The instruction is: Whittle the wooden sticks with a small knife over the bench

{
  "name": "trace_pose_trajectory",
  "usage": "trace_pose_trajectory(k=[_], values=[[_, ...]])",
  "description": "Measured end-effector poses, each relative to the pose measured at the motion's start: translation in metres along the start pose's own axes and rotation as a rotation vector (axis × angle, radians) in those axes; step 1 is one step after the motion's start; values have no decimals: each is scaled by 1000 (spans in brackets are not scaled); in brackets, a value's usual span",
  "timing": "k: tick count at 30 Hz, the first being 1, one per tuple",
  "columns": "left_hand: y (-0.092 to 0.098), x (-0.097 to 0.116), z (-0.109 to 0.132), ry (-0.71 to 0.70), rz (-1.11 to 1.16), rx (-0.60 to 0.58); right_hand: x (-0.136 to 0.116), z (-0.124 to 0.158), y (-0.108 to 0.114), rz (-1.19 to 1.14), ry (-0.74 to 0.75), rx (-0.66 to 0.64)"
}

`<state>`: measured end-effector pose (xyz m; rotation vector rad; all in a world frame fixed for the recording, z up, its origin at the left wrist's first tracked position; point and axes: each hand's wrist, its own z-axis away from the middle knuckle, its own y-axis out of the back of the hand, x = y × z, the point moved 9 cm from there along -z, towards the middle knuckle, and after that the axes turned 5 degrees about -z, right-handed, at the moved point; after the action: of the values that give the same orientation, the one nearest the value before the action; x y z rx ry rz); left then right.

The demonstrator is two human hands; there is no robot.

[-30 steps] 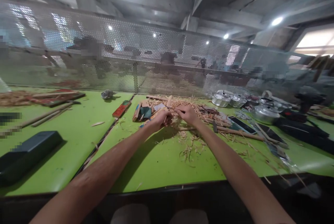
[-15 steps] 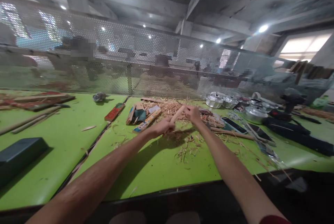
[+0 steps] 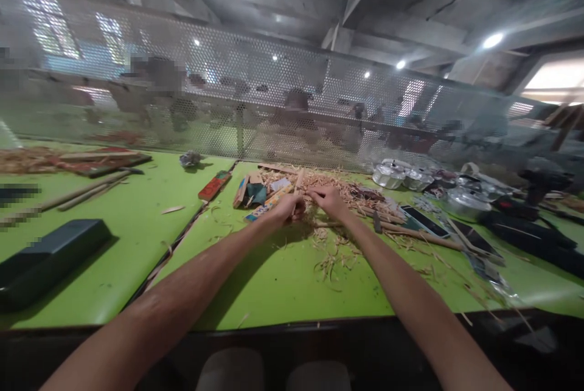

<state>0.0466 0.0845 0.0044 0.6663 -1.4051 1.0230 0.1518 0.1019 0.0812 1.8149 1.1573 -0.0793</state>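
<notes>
My left hand point(image 3: 292, 207) is wrapped round the lower part of a pale wooden stick point(image 3: 300, 181), whose upper end points up and away from me. Close to its right, my right hand point(image 3: 329, 199) has thumb and fingertips drawn together near the stick. Whatever lies between those fingertips, if anything, is too small to make out. Behind and below both hands spreads a heap of curled wood shavings point(image 3: 351, 187). A long wooden rod point(image 3: 422, 237) lies right of my right hand. Left of my left hand are a patterned strip point(image 3: 260, 213) and a pile of wood offcuts point(image 3: 249, 190).
A perforated metal screen point(image 3: 196, 105) stands along the back of the green table point(image 3: 255, 281). Silver metal pots point(image 3: 468, 201), phones point(image 3: 424, 221) and a black bag point(image 3: 533, 236) lie at right. A dark block point(image 3: 59, 257) and a red strip point(image 3: 214, 186) are at left.
The stick has turned more upright in my left hand. My right hand has come down from its upper end to beside my left hand. The view has shifted a little left.
</notes>
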Motion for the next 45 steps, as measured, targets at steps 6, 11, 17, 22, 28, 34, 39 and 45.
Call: trace_pose_trajectory(k=[6,11,17,22,28,34,39,45], values=[[18,-3,-2,3,-119,198,7,1,-6,232,41,-10],[17,-4,-4,37,-75,156,12,5,-8,321,25,23],[11,-1,-1,73,-28,104,11,6,-7,334,29,39],[-1,-7,1,92,11,-20,21,7,3,397,-41,69],[0,-10,-3,103,21,-16,24,8,4,447,-96,37],[-3,-6,-2,102,5,-49,24,8,5,438,-126,46],[-25,-1,14,45,-143,-186,61,22,46,496,-354,126],[-19,25,15,-139,-18,-165,69,23,73,398,-391,291]])
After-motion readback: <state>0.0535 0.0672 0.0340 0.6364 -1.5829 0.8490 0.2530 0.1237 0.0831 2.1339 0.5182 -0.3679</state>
